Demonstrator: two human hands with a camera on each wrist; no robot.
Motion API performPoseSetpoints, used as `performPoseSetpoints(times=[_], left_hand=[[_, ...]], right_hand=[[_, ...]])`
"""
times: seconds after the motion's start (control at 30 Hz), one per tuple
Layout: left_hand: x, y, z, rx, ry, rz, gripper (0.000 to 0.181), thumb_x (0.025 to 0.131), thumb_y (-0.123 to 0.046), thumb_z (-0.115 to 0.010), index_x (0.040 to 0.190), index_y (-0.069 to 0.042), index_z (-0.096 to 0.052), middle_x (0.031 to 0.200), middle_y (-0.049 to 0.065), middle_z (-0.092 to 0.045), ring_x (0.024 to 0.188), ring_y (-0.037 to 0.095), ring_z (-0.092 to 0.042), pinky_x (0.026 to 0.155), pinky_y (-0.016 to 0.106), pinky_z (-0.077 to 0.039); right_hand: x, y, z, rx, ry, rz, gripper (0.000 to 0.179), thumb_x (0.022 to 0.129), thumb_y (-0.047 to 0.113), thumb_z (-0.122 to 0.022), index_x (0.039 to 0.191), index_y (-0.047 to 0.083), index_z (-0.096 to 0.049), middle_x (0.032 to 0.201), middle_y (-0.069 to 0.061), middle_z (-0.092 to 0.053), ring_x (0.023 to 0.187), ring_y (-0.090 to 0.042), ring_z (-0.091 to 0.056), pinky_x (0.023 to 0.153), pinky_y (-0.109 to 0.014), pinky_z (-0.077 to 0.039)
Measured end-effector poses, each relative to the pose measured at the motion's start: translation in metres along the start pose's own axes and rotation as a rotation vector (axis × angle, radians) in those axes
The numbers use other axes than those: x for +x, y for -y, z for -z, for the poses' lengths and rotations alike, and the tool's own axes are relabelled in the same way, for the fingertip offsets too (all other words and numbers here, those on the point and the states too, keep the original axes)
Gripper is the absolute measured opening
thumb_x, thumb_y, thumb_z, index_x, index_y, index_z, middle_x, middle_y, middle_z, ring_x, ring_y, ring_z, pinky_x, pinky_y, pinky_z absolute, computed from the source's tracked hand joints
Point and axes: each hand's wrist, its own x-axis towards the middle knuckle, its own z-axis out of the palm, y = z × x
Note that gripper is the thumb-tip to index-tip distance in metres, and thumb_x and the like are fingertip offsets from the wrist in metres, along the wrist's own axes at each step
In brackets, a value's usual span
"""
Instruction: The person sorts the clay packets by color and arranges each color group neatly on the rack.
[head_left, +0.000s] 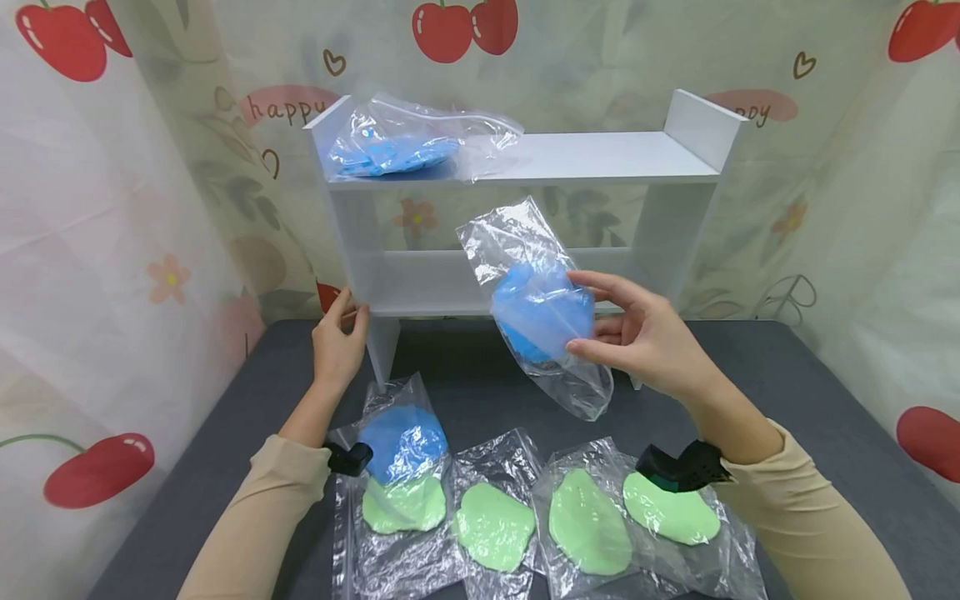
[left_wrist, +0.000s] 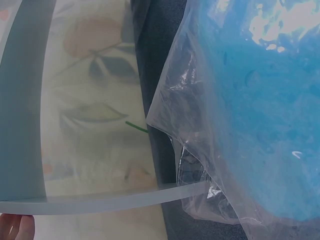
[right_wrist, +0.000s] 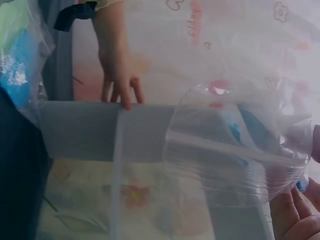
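My right hand (head_left: pixel 637 329) holds a clear plastic bag (head_left: pixel 510 229) in front of the shelf's middle board, thumb at the near side and fingers at its right edge. Inside it is a flattened blue clay-like lump (head_left: pixel 536 308). The left hand (head_left: pixel 337 337) touches the left side panel of the white shelf (head_left: pixel 352 225) near the middle board, its spread fingers (right_wrist: pixel 125 92) at the panel's edge in the right wrist view. On the top board, at the left, lies another clear bag (head_left: pixel 480 137) with blue contents (head_left: pixel 408 154).
Along the front of the dark table (head_left: pixel 225 467) lie several clear bags with flat green lumps (head_left: pixel 495 525). A bagged blue lump (head_left: pixel 405 442) overlaps the leftmost one. A printed curtain (head_left: pixel 165 208) stands behind and at both sides.
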Motion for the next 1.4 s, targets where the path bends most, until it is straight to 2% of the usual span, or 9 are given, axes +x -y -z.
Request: performPoseSetpoints(times=[0.23, 0.4, 0.63, 0.93, 1.17, 1.4], left_hand=[[0.000, -0.001, 0.000, 0.001, 0.001, 0.005, 0.047, 0.096, -0.015, -0.051, 0.142, -0.011, -0.041, 0.123, 0.022, -0.059, 0.109, 0.037, -0.061, 0.083, 0.050, -0.050], [0.000, -0.001, 0.000, -0.006, 0.003, 0.006, 0.048, 0.096, -0.016, -0.051, 0.142, -0.012, -0.040, 0.123, 0.023, -0.059, 0.110, 0.037, -0.061, 0.083, 0.050, -0.050], [0.000, 0.001, 0.000, -0.003, 0.004, 0.000, 0.047, 0.096, -0.016, -0.051, 0.142, -0.013, -0.041, 0.122, 0.023, -0.059, 0.109, 0.037, -0.061, 0.083, 0.051, -0.050], [-0.001, 0.001, 0.001, -0.006, 0.006, -0.008, 0.047, 0.096, -0.016, -0.050, 0.142, -0.014, -0.041, 0.122, 0.023, -0.059, 0.109, 0.037, -0.061, 0.082, 0.051, -0.050], [-0.001, 0.001, 0.001, -0.001, 0.000, -0.017, 0.047, 0.096, -0.015, -0.051, 0.142, -0.014, -0.041, 0.122, 0.022, -0.060, 0.107, 0.037, -0.062, 0.080, 0.050, -0.050], [0.000, 0.001, 0.000, 0.002, -0.008, -0.015, 0.047, 0.096, -0.015, -0.051, 0.141, -0.013, -0.042, 0.122, 0.022, -0.060, 0.106, 0.037, -0.062, 0.080, 0.050, -0.051]], right_hand=[[0.017, 0.025, 0.013, 0.072, -0.096, 0.023, 0.061, 0.079, -0.009, -0.066, 0.134, 0.009, -0.048, 0.123, -0.006, -0.049, 0.089, -0.009, -0.069, 0.073, -0.021, -0.055], [0.034, 0.037, 0.021, 0.081, -0.171, 0.017, 0.060, 0.081, -0.002, -0.068, 0.135, 0.010, -0.048, 0.120, -0.007, -0.050, 0.087, -0.009, -0.068, 0.074, -0.020, -0.054], [0.063, 0.052, 0.027, 0.187, -0.294, -0.022, 0.060, 0.078, -0.004, -0.069, 0.133, 0.009, -0.050, 0.115, -0.009, -0.051, 0.084, -0.012, -0.067, 0.072, -0.018, -0.054], [0.101, 0.059, 0.034, 0.137, -0.357, -0.084, 0.065, 0.078, 0.006, -0.073, 0.137, 0.011, -0.047, 0.115, -0.006, -0.049, 0.092, -0.016, -0.064, 0.076, -0.015, -0.053], [0.129, 0.058, 0.036, 0.123, -0.384, -0.146, 0.065, 0.079, 0.009, -0.073, 0.137, 0.012, -0.047, 0.110, -0.005, -0.050, 0.091, -0.015, -0.057, 0.072, -0.014, -0.052], [0.155, 0.051, 0.035, 0.030, -0.386, -0.241, 0.062, 0.081, 0.013, -0.072, 0.138, 0.015, -0.047, 0.113, -0.003, -0.051, 0.098, -0.013, -0.053, 0.091, -0.026, -0.051]])
